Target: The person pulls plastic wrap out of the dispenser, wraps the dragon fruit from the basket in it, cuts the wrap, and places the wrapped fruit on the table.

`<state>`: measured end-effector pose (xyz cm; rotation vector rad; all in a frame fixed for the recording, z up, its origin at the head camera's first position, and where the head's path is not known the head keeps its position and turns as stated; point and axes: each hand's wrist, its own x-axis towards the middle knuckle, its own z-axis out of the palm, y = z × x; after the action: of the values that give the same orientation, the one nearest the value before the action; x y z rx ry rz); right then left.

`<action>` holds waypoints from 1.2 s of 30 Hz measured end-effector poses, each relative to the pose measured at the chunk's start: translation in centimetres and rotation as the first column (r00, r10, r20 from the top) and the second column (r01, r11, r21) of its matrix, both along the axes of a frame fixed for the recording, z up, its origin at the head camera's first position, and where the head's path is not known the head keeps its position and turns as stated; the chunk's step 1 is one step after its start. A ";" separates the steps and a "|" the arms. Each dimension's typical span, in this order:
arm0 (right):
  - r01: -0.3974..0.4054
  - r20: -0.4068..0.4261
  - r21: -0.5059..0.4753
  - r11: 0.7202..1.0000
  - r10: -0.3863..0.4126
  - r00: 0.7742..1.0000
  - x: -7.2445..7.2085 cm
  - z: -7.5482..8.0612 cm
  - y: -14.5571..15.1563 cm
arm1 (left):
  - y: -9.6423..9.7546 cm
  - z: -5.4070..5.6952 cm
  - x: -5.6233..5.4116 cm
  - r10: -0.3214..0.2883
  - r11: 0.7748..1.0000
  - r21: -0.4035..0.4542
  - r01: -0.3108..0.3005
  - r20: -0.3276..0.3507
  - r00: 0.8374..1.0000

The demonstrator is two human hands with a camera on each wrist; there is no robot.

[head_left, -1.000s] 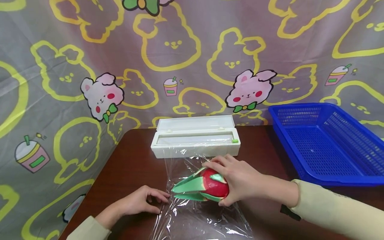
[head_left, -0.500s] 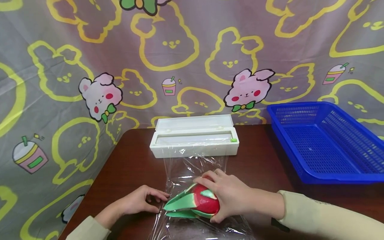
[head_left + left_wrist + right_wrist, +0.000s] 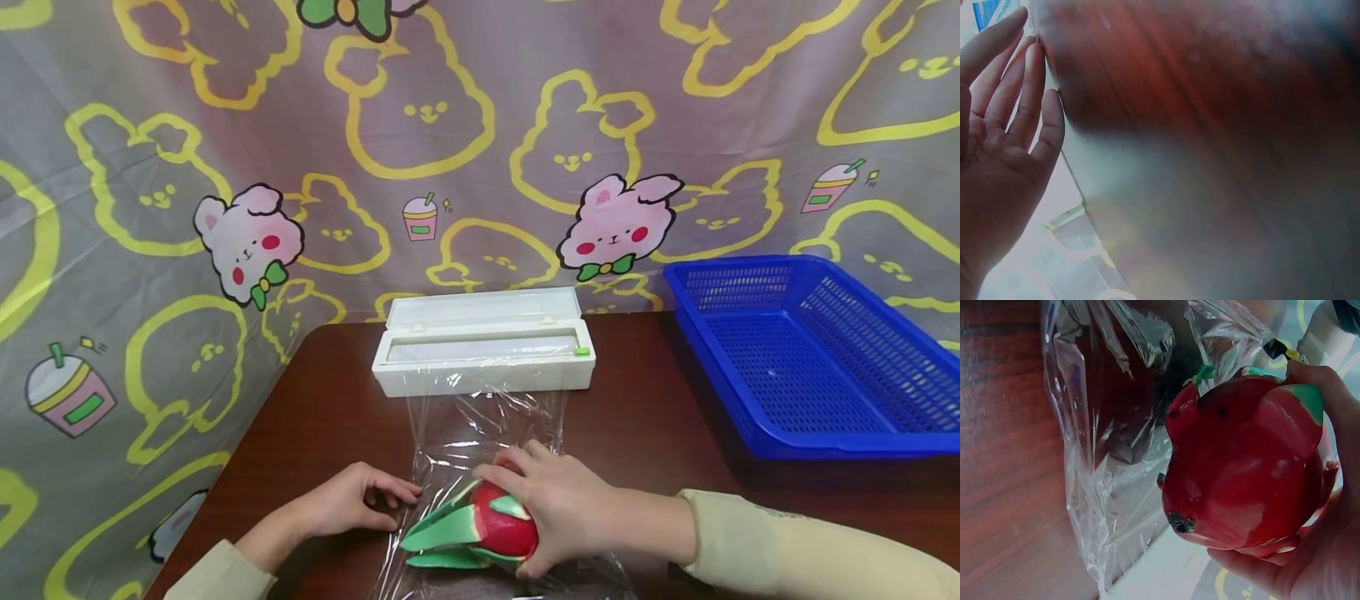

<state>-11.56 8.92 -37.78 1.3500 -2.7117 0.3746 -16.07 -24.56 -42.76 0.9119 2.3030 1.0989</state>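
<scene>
A red dragon fruit (image 3: 501, 521) with long green leaf tips is held in my right hand (image 3: 566, 508), its tips pointing left. The fruit is over a sheet of clear plastic wrap (image 3: 487, 421); whether it touches the sheet cannot be told. In the right wrist view, thumb and fingers curl round the red dragon fruit (image 3: 1241, 469). My left hand (image 3: 348, 500) lies at the left edge of the wrap, fingertips touching it, thumb apart. The left wrist view shows the left hand (image 3: 1010, 137) with its fingers extended. From a white wrap dispenser (image 3: 483, 379), lid raised, the sheet runs toward me.
A blue perforated plastic basket (image 3: 750, 408) stands on the right of the dark brown table (image 3: 322, 400). Behind the table hangs a grey curtain (image 3: 465, 192) with cartoon rabbits.
My right hand has moved the dragon fruit toward me and slightly left over the wrap. The left hand has stayed in place at the sheet's edge.
</scene>
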 end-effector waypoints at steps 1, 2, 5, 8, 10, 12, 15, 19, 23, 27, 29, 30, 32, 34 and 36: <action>0.001 0.004 0.001 1.000 -0.001 1.000 0.1 0.0 -0.1 | 0.0 0.0 0.0 0.003 1.000 -0.003 -0.003 0.003 1.000; 0.000 0.010 0.003 1.000 -0.001 1.000 0.1 -0.1 -0.1 | 0.0 0.1 0.0 0.007 1.000 -0.008 -0.007 0.005 1.000; 0.001 0.017 0.010 1.000 -0.001 1.000 0.2 0.0 -0.2 | 0.1 0.1 0.0 0.011 1.000 -0.017 -0.011 0.002 1.000; -0.002 0.014 0.022 1.000 0.002 1.000 0.3 0.1 -0.4 | 0.1 0.1 0.1 0.015 1.000 -0.019 -0.015 -0.005 1.000; 0.000 0.017 0.036 0.999 0.000 1.000 0.3 0.1 -0.5 | 0.1 0.1 0.2 0.014 1.000 -0.014 -0.014 -0.006 1.000; 0.002 0.019 0.050 0.999 -0.003 1.000 0.4 0.2 -0.5 | 0.0 0.1 0.3 0.012 1.000 -0.008 -0.012 -0.010 1.000; 0.008 0.017 0.069 0.998 -0.009 1.000 0.5 0.2 -0.6 | 0.0 0.0 0.3 0.007 1.000 0.001 -0.006 -0.011 1.000; 0.013 0.005 0.088 0.996 -0.014 1.000 0.5 0.3 -0.9 | 0.0 -0.1 0.3 0.002 1.000 0.007 -0.002 -0.013 1.000; 0.020 -0.003 0.115 0.993 -0.019 1.000 0.3 0.4 -1.1 | 0.0 0.0 0.2 0.002 1.000 0.002 -0.002 -0.010 1.000; 0.019 0.003 0.148 0.989 -0.020 1.000 0.2 0.8 -1.3 | 0.1 0.2 0.1 0.011 1.000 -0.002 -0.011 0.001 1.000; 0.024 0.015 0.165 0.986 -0.027 1.000 0.2 0.9 -1.3 | 0.1 0.2 0.1 0.015 1.000 -0.001 -0.015 0.006 1.000; 0.026 0.023 0.171 0.985 -0.031 0.999 0.1 1.0 -1.3 | 0.1 0.2 0.1 0.012 1.000 0.002 -0.012 0.003 1.000; 0.030 0.040 0.175 0.984 -0.037 0.999 0.1 1.1 -1.2 | 0.1 0.1 0.2 0.004 1.000 0.011 -0.004 -0.003 1.000; 0.030 0.052 0.169 0.985 -0.040 0.998 0.1 1.2 -1.0 | 0.1 0.0 0.2 -0.006 1.000 0.023 0.007 -0.012 1.000; 0.024 0.057 0.158 0.987 -0.033 0.998 0.1 1.2 -0.9 | 0.1 -0.1 0.2 -0.014 0.999 0.036 0.015 -0.020 1.000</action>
<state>-11.45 8.04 -36.55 1.3555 -2.8602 0.2052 -15.90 -24.47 -42.85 0.9561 2.2955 1.1342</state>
